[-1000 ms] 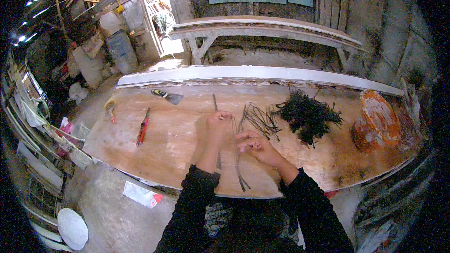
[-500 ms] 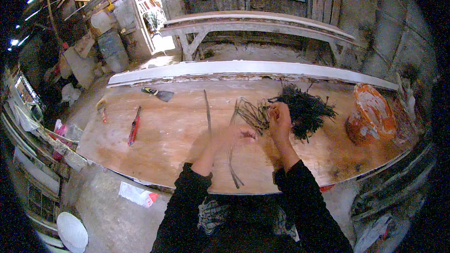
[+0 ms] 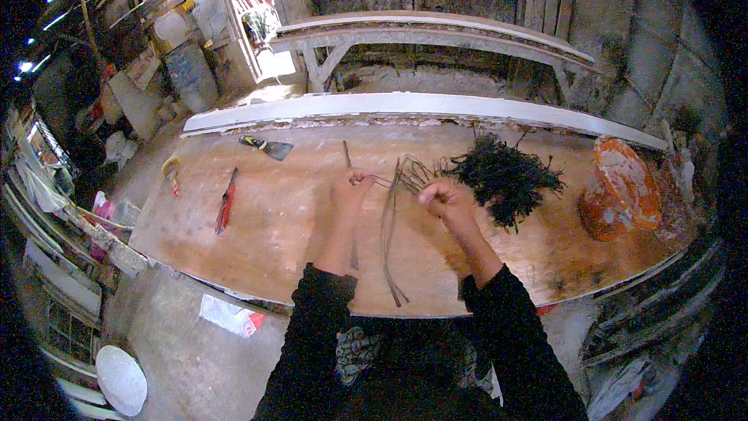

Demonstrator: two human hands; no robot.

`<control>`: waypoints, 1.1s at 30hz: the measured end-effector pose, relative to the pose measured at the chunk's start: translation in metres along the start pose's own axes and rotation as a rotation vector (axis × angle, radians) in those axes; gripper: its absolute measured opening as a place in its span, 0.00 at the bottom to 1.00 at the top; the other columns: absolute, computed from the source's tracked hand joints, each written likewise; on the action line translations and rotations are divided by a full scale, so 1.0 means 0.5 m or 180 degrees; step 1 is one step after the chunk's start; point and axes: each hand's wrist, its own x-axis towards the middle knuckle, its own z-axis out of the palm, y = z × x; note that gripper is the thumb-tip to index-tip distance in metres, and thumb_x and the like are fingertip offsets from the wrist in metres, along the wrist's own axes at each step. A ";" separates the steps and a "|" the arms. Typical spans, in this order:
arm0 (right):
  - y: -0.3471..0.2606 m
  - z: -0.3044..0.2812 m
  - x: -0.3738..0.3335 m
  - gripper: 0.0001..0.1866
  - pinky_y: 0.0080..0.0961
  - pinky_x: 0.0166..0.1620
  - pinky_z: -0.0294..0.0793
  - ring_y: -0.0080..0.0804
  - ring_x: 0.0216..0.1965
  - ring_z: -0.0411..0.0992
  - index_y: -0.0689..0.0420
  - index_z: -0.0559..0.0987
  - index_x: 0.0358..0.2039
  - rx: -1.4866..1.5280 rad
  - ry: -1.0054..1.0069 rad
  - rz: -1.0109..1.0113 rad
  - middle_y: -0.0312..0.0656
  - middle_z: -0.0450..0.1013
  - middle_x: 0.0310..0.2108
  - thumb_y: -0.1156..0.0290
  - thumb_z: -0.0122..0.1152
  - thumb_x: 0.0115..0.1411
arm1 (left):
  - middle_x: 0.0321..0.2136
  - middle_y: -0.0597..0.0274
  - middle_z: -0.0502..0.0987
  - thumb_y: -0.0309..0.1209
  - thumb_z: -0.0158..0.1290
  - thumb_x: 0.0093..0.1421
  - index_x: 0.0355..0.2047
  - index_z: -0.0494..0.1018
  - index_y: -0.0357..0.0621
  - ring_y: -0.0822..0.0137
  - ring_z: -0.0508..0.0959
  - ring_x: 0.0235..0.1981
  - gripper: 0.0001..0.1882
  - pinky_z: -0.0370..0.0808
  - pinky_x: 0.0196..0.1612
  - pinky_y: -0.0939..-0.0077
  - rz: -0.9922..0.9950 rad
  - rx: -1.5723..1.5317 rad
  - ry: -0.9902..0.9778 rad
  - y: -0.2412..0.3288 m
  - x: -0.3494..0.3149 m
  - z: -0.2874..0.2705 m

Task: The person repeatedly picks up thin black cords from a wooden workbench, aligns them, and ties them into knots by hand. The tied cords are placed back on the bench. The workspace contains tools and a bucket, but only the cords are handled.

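My left hand (image 3: 351, 189) is closed in a pinch on a thin dark strand (image 3: 381, 181), which runs out to its right. Fingers curled together, my right hand (image 3: 450, 204) hovers over the wooden board; what they hold, if anything, is hidden. Just beyond it lie looped thin strands (image 3: 414, 170), leading toward a tangled dark bundle of strands (image 3: 506, 178). Between my hands a doubled, long strand (image 3: 386, 253) stretches toward the near edge. A straight dark strip (image 3: 346, 153) passes beneath my left hand.
On the wooden board (image 3: 257, 261) rest a putty knife (image 3: 269, 147), a red-handled tool (image 3: 227, 201) and a brush (image 3: 172, 177) at left. An orange, white-smeared bucket (image 3: 615, 195) lies tipped at right. A long white strip (image 3: 436, 107) borders the far edge; a bench (image 3: 436, 37) stands behind.
My left hand has drawn away to the left and slightly up, with a thin strand now in its pinch. My right hand has come left and nearer, away from the dark bundle.
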 end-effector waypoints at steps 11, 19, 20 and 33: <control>-0.011 0.005 -0.015 0.04 0.17 0.34 0.64 0.22 0.30 0.66 0.58 0.73 0.22 0.0762 -0.1106 0.0676 0.35 0.67 0.25 0.79 0.57 0.42 | 0.18 0.65 0.73 0.23 0.53 0.43 0.23 0.73 0.38 0.76 0.71 0.20 0.05 0.67 0.25 0.85 -0.0023 -0.0882 -0.0564 -0.030 0.006 0.021; 0.019 -0.060 0.028 0.06 0.15 0.28 0.62 0.17 0.22 0.63 0.56 0.66 0.19 -0.0015 0.1023 -0.0531 0.31 0.64 0.19 0.81 0.52 0.45 | 0.22 0.67 0.71 0.29 0.52 0.46 0.23 0.70 0.42 0.75 0.69 0.25 0.05 0.66 0.29 0.81 0.1030 -0.0670 -0.2468 0.016 -0.033 0.041; 0.028 -0.070 0.033 0.06 0.15 0.27 0.61 0.17 0.21 0.62 0.56 0.66 0.19 -0.0511 0.1306 -0.0690 0.30 0.64 0.19 0.80 0.52 0.46 | 0.22 0.67 0.71 0.30 0.52 0.47 0.22 0.70 0.43 0.74 0.69 0.25 0.05 0.66 0.30 0.81 0.1146 -0.0841 -0.2894 0.021 -0.045 0.046; 0.030 -0.044 0.023 0.01 0.16 0.30 0.60 0.21 0.27 0.60 0.58 0.71 0.20 -0.0801 0.0964 -0.0844 0.34 0.62 0.24 0.76 0.54 0.45 | 0.17 0.67 0.70 0.29 0.55 0.41 0.16 0.70 0.40 0.77 0.68 0.20 0.06 0.65 0.24 0.82 0.0571 -0.0216 -0.0862 0.026 -0.013 -0.002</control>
